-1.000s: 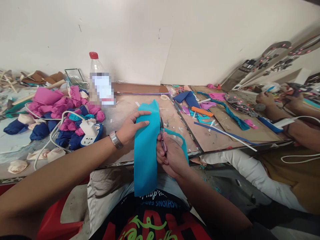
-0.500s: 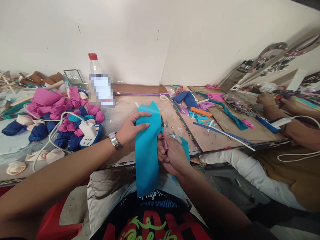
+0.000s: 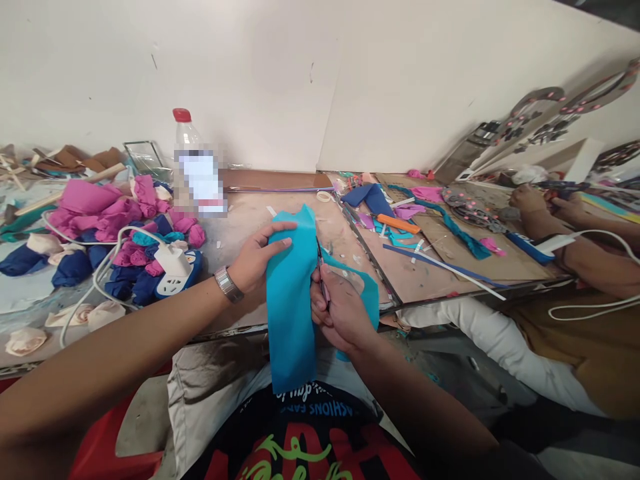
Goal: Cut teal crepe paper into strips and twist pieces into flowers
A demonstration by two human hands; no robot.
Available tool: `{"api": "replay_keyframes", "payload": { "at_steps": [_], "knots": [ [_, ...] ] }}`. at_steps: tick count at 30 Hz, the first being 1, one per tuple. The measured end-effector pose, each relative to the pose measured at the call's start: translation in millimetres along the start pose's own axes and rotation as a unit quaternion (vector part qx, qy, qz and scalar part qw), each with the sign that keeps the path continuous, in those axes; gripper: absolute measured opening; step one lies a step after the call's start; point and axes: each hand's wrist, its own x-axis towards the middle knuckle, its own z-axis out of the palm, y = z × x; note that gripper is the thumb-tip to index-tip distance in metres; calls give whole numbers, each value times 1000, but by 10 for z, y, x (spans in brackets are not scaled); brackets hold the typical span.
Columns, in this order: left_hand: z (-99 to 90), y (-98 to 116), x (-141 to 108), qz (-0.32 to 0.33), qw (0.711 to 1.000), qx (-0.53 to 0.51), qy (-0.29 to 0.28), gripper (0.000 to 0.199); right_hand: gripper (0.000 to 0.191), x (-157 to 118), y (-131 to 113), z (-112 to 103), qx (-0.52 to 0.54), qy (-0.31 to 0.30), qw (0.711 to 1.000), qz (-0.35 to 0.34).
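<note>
A long strip of turquoise fabric or crepe paper (image 3: 293,313) hangs upright over the table's front edge. My left hand (image 3: 260,253) grips its left side near the top, thumb in front. In my right hand (image 3: 337,300) is a pair of scissors (image 3: 321,257), fingers wrapped round the handles. The blades point up along the strip's right edge. Behind my right hand, another turquoise piece (image 3: 367,287) droops over the table edge; whether it joins the strip is hidden.
Pink and navy rolled pieces (image 3: 95,207) lie at left, beside a power strip (image 3: 173,283) and a bottle (image 3: 185,133). An orange-handled tool (image 3: 397,223) and scraps lie right of centre. A co-worker's hands (image 3: 530,200) are at far right.
The scissors' blades sit closer together along the strip's right edge. More of the turquoise piece behind my right hand shows. The view has shifted slightly.
</note>
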Motion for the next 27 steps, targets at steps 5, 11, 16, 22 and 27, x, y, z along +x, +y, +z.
{"api": "replay_keyframes", "payload": {
  "at_steps": [5, 11, 16, 22, 27],
  "knots": [
    [-6, 57, 21, -24, 999, -45, 11, 81, 49, -50, 70, 16, 9, -14, 1000, 12],
    [-69, 40, 68, -47, 997, -67, 3, 79, 51, -84, 89, 19, 9, -25, 999, 20],
    [-96, 31, 84, -47, 995, -88, -8, 70, 48, -123, 97, 12, 5, -34, 999, 30],
    [-84, 53, 47, -29, 999, -15, -11, 93, 49, -142, 94, 9, 16, -58, 997, 38],
    [-39, 59, 15, -7, 1000, 13, 0, 98, 49, -120, 18, 12, 33, -62, 997, 41]
  ]
}}
